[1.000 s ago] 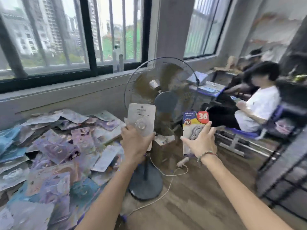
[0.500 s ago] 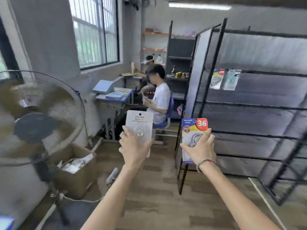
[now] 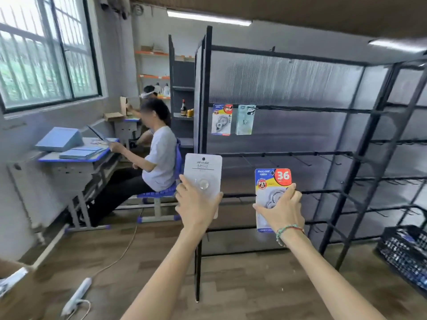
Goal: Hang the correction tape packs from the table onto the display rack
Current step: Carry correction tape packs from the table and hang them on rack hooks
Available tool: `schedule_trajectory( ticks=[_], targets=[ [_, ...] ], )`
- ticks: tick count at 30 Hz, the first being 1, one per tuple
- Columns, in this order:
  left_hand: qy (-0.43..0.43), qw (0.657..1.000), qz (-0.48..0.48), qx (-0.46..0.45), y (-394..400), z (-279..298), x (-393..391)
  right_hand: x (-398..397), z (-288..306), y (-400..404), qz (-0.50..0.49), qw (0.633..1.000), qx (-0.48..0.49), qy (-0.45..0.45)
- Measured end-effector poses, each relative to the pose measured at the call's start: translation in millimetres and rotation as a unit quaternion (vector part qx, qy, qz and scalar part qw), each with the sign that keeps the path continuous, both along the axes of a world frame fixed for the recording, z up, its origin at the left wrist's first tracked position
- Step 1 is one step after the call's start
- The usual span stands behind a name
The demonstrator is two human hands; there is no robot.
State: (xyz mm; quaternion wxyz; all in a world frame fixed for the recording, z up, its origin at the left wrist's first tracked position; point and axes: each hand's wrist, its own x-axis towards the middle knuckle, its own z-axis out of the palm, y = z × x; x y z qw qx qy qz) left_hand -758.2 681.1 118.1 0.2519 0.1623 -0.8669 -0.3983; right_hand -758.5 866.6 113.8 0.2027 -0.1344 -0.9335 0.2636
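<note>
Packs (image 3: 203, 172) in both hands (image 3: 196, 204), rack (image 3: 355, 172) ahead

Bright window (image 3: 46, 58) daylight, ceiling tube glare, edges warped

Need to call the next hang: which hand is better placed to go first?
Probably right. The right hand holds the blue pack in front of the display rack; the left hand holds the white pack at the rack's left post.
</note>
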Motion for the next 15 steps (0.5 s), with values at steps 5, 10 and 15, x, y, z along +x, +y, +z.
schedule_trajectory(
  ticks=[5,10,15],
  targets=[
    [0.018,1.000,-0.007,-0.003,36.9,7.3,-70.2,-60.8,4.0,32.9,-0.007,1.000,-0.013,0.009],
    [0.035,0.999,-0.004,-0.016,61.3,13.6,-146.9,-138.8,20.7,48.2,0.015,0.999,-0.005,0.035],
    [0.053,0.998,-0.002,-0.014,73.4,37.7,-222.7,-219.6,52.1,53.1,0.034,0.998,0.016,0.054]
  ],
)
